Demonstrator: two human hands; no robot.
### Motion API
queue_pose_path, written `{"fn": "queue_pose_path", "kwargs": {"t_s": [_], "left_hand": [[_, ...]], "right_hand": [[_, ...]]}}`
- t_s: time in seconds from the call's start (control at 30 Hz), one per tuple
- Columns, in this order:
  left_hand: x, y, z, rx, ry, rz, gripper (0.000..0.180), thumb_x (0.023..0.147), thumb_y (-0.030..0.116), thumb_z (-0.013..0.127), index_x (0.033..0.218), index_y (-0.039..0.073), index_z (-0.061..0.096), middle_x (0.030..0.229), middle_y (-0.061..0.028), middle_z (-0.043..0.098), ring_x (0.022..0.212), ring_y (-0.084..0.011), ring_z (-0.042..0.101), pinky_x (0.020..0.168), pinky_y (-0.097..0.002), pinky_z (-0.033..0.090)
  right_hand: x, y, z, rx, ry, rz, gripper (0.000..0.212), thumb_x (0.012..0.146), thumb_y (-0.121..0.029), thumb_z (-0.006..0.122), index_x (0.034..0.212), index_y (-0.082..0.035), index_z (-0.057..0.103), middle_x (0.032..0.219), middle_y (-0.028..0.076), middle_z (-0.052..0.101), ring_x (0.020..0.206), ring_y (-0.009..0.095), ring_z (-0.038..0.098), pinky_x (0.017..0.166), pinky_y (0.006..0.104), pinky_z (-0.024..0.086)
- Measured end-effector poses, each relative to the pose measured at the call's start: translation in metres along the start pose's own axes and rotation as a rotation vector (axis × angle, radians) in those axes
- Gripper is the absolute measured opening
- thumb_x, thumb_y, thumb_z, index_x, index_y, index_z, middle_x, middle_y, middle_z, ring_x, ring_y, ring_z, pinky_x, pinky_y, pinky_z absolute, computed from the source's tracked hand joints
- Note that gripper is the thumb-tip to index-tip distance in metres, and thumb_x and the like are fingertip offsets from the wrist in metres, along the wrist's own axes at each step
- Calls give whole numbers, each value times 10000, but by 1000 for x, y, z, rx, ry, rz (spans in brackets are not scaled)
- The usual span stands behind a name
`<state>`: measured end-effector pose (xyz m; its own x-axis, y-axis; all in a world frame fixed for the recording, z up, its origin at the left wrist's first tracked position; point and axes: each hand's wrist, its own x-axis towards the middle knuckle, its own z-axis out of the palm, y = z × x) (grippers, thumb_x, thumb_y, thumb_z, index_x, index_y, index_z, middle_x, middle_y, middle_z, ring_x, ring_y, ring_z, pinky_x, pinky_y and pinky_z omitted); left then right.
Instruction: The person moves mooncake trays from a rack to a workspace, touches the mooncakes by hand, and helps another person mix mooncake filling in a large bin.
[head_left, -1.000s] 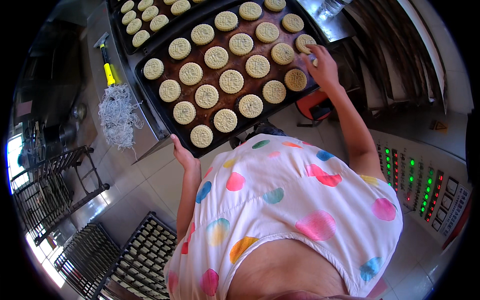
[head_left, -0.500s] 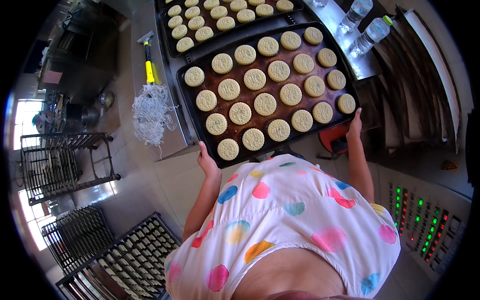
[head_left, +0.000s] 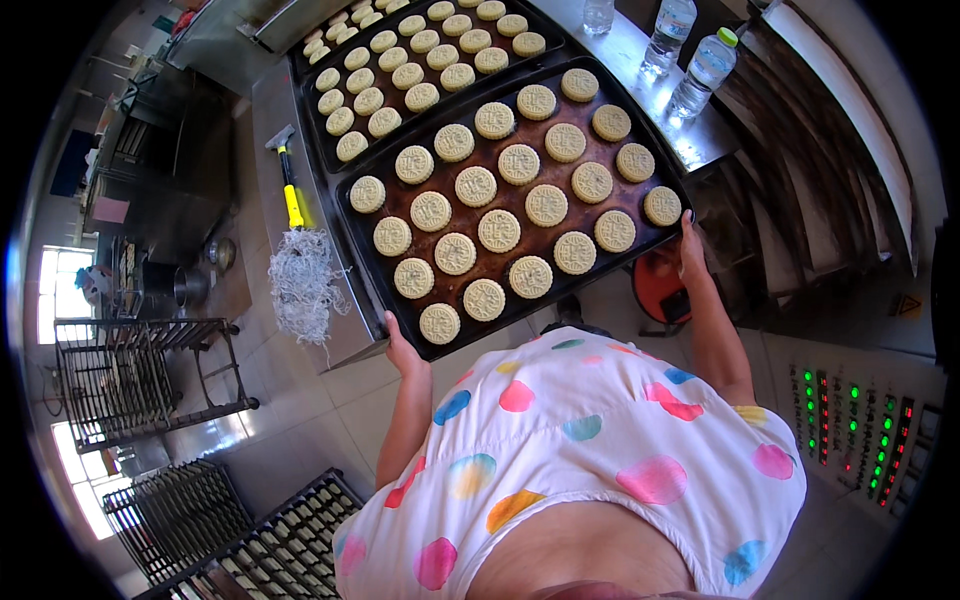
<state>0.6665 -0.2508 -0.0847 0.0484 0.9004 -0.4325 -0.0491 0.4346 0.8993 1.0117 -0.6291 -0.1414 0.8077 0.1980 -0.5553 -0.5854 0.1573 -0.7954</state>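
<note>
A dark baking tray spans the space in front of me, bearing rows of round, pale, fluted cakes with stamped tops. At its near left corner, my left hand is closed on the rim, thumb on top. My right hand grips the near right corner the same way. The fingers beneath the tray are hidden on both sides. The tray's far part lies over a steel table, while its near edge juts out toward my body. Just beyond it sits a second tray of similar cakes.
A yellow-handled scraper and a heap of white shreds lie on the steel table at left. Plastic bottles stand at right, near stacked curved sheets. A lit control panel is low right; wheeled racks stand left.
The view has shifted, so the scraper and racks appear lower. The held tray has come close against the second tray, and the gap between them has narrowed. Both hands keep their grip.
</note>
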Motion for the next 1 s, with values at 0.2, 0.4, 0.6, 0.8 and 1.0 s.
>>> {"fn": "queue_pose_path", "kwargs": {"t_s": [0.2, 0.4, 0.6, 0.8, 1.0], "left_hand": [[-24, 2, -17, -59, -303, -329, 649, 801, 571, 581, 1246, 108, 488, 1199, -59, 568, 1092, -246, 543, 916, -378, 449], [-46, 24, -9, -61, -240, -304, 661, 792, 657, 505, 1240, 171, 489, 1216, -26, 555, 1073, -233, 545, 886, -381, 455], [-29, 28, 1, -110, -108, -288, 573, 827, 554, 532, 1254, 181, 452, 1230, -32, 533, 1128, -260, 500, 905, -468, 417], [-7, 20, 2, -72, -88, -264, 539, 834, 523, 539, 1243, 181, 461, 1213, -34, 542, 1133, -257, 487, 934, -484, 385], [-4, 21, 9, -114, -98, -265, 507, 858, 467, 555, 1227, 130, 466, 1186, -63, 560, 1070, -274, 544, 854, -473, 457]], "right_hand": [[0, -5, -17, -28, -143, 131, 622, 870, -578, 460, 1205, -55, 489, 1067, 125, 606, 1002, 252, 585, 860, 406, 486], [-9, -23, -19, -13, -226, 47, 578, 864, -553, 497, 1168, -61, 513, 983, 84, 630, 874, 211, 619, 795, 369, 504], [-20, -55, 17, -31, -231, -30, 497, 878, -519, 500, 1115, -83, 538, 914, 45, 636, 758, 148, 602, 686, 310, 497], [-1, -60, 25, -39, -300, -37, 526, 853, -556, 507, 1089, -89, 562, 873, 44, 638, 748, 146, 596, 696, 318, 483], [1, -65, 29, -88, -289, -58, 528, 837, -548, 532, 1085, -83, 567, 880, 53, 644, 754, 150, 606, 712, 325, 494]]}}
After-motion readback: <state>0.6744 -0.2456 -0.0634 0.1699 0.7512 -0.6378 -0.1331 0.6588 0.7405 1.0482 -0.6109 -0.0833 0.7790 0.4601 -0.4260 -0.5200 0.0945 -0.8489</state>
